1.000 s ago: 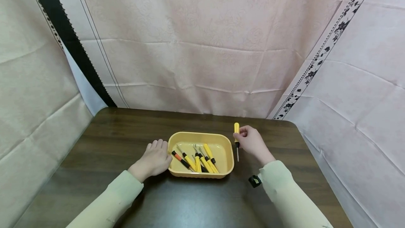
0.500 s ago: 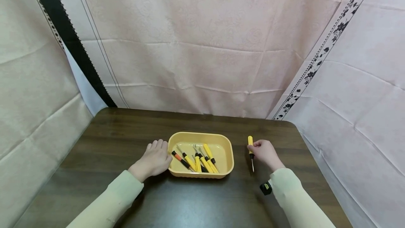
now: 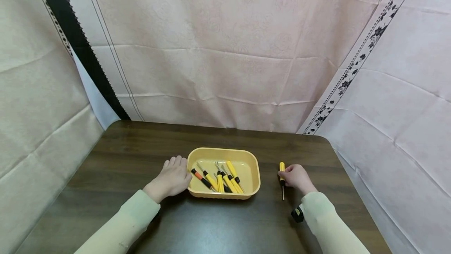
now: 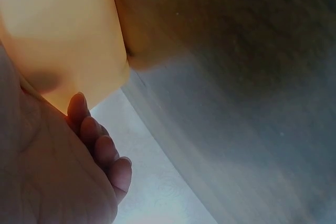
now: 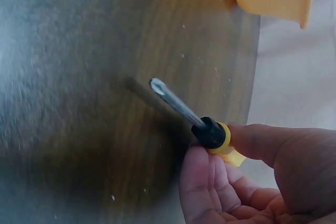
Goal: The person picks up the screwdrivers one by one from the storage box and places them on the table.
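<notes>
I have one yellow-and-black screwdriver (image 3: 282,182) pinched between the thumb and fingers of my right hand (image 3: 297,177), well apart from the tray's (image 3: 258,175) right end. Over the last second I've carried it farther right and nearer to me, so I judge it's being lowered to the worktop (image 3: 229,226); I can't tell whether it touches yet. The other screwdrivers (image 3: 229,182) lie unmoved in the tray. My left hand (image 3: 169,177) rests against its left end, fingers loose, gripping nothing.
</notes>
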Available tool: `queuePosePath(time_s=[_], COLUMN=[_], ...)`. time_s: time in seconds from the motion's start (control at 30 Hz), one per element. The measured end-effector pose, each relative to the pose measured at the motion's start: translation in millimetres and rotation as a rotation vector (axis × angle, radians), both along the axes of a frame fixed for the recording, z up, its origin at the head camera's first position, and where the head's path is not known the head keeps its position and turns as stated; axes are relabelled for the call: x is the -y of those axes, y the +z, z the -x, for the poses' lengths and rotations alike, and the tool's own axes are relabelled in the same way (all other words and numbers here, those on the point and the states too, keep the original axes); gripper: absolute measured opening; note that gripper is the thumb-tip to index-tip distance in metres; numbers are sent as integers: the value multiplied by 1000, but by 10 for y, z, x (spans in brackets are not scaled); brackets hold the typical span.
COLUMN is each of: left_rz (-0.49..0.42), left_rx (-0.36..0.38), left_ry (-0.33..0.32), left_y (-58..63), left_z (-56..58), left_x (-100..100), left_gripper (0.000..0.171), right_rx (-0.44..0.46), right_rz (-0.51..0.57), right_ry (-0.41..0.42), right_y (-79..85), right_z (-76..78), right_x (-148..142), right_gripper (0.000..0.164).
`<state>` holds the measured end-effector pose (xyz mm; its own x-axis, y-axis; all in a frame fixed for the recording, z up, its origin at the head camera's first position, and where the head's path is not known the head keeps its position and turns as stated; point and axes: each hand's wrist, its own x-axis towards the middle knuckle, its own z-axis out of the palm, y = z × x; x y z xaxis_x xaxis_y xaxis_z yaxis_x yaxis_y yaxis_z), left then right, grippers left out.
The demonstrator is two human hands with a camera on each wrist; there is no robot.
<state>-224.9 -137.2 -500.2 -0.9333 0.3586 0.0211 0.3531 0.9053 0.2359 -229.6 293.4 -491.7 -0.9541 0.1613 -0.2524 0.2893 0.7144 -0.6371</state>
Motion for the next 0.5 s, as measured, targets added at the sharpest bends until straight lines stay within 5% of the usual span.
queuePosePath(time_s=[0.5], left_rz=[-10], left_rx=[-13], left_ry=[-20], left_y=[-4], left_z=[-3], left_x=[15], left_gripper=[20], right_rx=[-7], right_rz=[-15], right_ry=[4], right_y=[-64], right_z=[8], right_x=[51], right_gripper=[23])
